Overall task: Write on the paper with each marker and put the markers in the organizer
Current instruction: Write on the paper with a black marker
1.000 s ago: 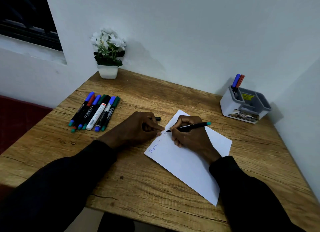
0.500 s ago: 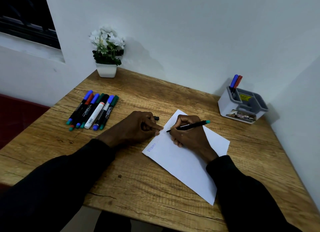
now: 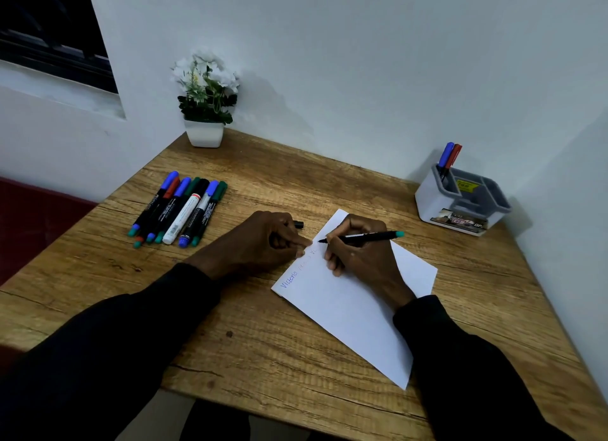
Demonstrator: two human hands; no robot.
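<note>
Gripping a marker (image 3: 365, 237) (tip on paper (image 3: 355, 315)), right hand (image 3: 362, 264), left hand (image 3: 260, 239) curled round a cap (image 3: 298, 224) at the paper's edge

Black object (image 3: 298, 224) mostly hidden in left hand (image 3: 266, 239); second word on paper (image 3: 355, 315) too faint to read; organizer (image 3: 431, 200) label illegible; lower halves of its two markers (image 3: 448, 156) concealed by its wall.
</note>
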